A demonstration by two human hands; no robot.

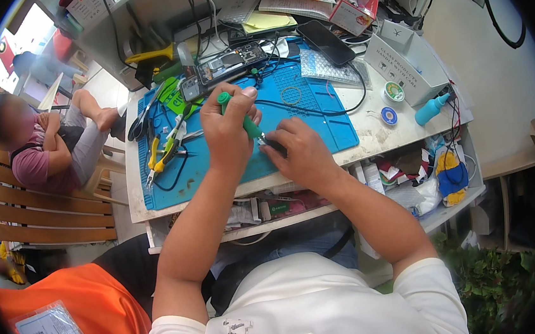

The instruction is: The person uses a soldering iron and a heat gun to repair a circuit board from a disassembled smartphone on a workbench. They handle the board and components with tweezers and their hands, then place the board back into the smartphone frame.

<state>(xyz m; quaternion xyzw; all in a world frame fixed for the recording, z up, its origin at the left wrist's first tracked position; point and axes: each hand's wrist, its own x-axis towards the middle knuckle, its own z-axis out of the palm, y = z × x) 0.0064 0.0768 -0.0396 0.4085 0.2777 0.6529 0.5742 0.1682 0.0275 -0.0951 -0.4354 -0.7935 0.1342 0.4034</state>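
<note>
My left hand point(230, 120) is closed around a green-handled tool point(250, 128) that looks like a screwdriver, slanting down to the right. Its metal end meets a small dark piece point(274, 146) pinched in the fingers of my right hand point(299, 148). Most of that piece is hidden by the fingers, so I cannot tell its kind. Both hands are above the blue work mat point(335, 137). Beyond my left hand lies an opened phone point(233, 63) with its inner parts showing. Yellow-and-black pliers point(167, 151) rest on the mat to the left.
A dark phone point(326, 42) lies on bubble wrap at the back right. Solder spools point(389, 115), a teal bottle point(432, 108) and a white box point(406, 66) stand on the right. Below is an open, cluttered drawer point(402, 184). People sit at the left.
</note>
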